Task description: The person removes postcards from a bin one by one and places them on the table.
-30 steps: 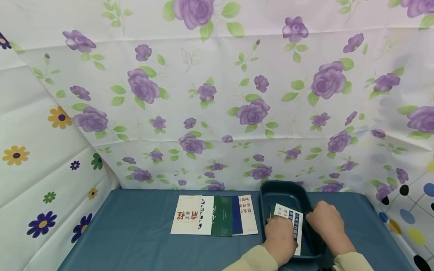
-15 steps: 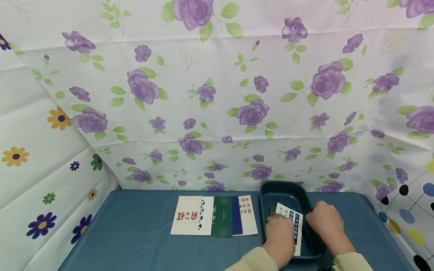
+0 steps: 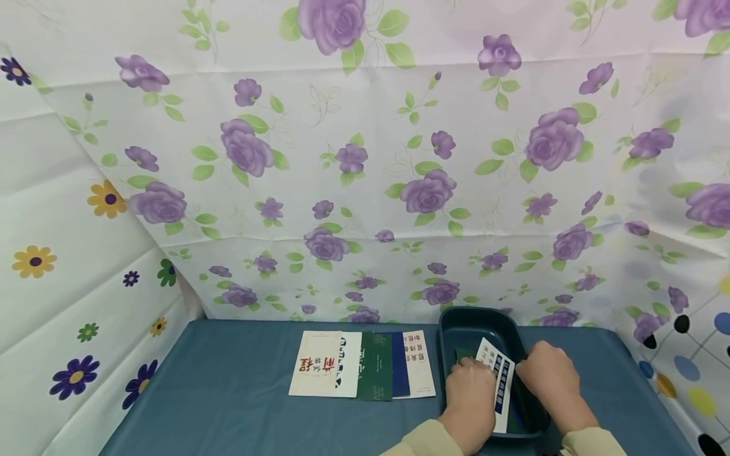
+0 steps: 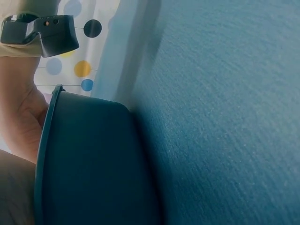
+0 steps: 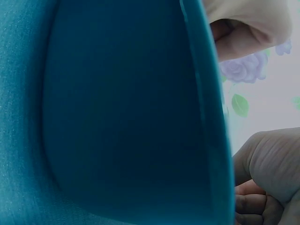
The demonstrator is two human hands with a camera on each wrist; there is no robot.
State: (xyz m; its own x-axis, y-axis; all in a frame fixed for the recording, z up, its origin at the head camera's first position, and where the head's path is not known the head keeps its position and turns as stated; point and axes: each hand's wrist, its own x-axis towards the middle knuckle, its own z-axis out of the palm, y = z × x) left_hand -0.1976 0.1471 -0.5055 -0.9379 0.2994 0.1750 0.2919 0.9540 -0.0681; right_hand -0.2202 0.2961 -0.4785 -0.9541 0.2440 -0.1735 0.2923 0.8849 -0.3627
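In the head view a dark teal plastic tray [image 3: 479, 314] holds several cards. On top, a white card [image 3: 502, 392] with dark blue strips of characters lies slanted. Part of a dark green card [image 3: 464, 353] shows beyond my left hand [image 3: 470, 399], whose curled fingers appear to pinch it; the fingertips are hidden. My right hand [image 3: 550, 377] bends over the right rim, fingertips at the white card's right edge, apparently pinching it. In the right wrist view, the curled fingers of my right hand [image 5: 272, 178] lie behind the tray wall [image 5: 131, 112].
Left of the tray, several overlapping cards lie in a row: a cream card [image 3: 313, 364], a green card [image 3: 376, 367], a blue one [image 3: 400, 364] and a cream-white one [image 3: 421, 364]. A blue cloth [image 3: 239, 386] covers the table. Flowered sheeting [image 3: 365, 158] hangs behind.
The white card has turned slightly, its upper end shifting right, and more of the green card shows beside it. Both hands stay nearly in place; the head view has shifted a little.
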